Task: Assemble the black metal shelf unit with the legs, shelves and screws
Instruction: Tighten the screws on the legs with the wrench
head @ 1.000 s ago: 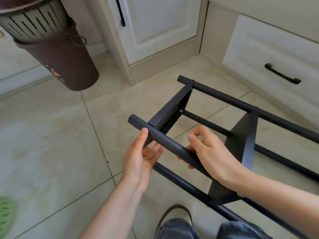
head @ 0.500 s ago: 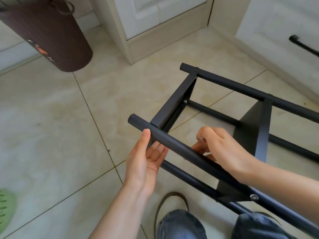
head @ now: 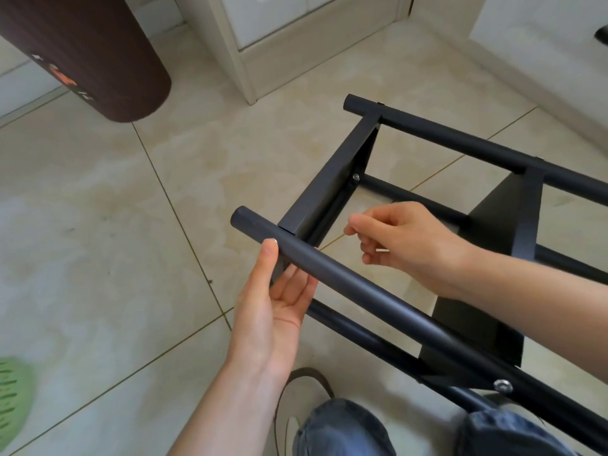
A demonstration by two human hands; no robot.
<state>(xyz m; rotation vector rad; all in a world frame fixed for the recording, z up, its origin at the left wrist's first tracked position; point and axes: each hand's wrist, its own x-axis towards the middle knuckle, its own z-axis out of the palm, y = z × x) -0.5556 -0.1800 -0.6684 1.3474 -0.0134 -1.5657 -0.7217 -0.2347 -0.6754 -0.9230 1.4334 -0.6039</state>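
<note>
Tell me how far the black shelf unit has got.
Done: the black metal shelf frame lies on its side on the tiled floor, with four round legs joined to two shelf panels; silver screw heads show at the far joint and the near one. In hand: the left hand steadies the nearest leg; the right hand hovers, its grip holding a small pale part. Left: fastening the near end corner, where no screw shows.

There is one camera only, worn on the person's head, looking forward and steeply down at the tiled floor [head: 98, 225]. It sits close: the left hand [head: 273, 311] and right hand [head: 404, 241] fill the middle, with the black shelf frame [head: 345, 274] lying just below. The person's own knees [head: 345, 429] crowd the bottom edge. The wide lens bends the cabinet base [head: 243, 60] and brown bin [head: 98, 60] along the top.
</note>
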